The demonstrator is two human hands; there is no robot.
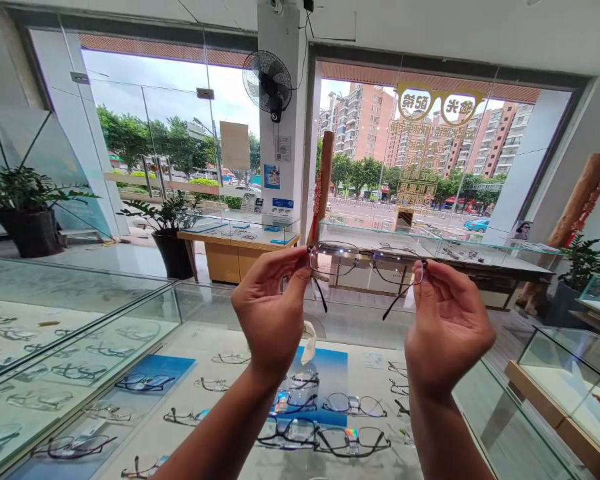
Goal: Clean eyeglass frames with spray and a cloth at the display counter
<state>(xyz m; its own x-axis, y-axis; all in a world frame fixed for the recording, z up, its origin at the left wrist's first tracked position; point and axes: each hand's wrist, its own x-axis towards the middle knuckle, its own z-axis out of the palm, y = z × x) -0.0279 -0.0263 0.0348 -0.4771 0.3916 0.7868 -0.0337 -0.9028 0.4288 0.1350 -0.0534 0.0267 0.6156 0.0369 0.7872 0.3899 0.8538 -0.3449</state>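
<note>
A pair of thin dark-framed eyeglasses is held up in the air over the display case, its temples unfolded. My left hand pinches one end of the frame near the hinge, thumb against fingers. At the opposite end my right hand grips the other hinge the same way. Both temple tips hang below the lenses. A whitish cloth dangles under the left hand; whether that hand also holds it I cannot tell.
Beneath my hands, a glass display case contains several eyeglasses, with a blue card under some. Another glass case stands at right. Farther off are a wooden display table, a potted plant, a wall fan and large windows.
</note>
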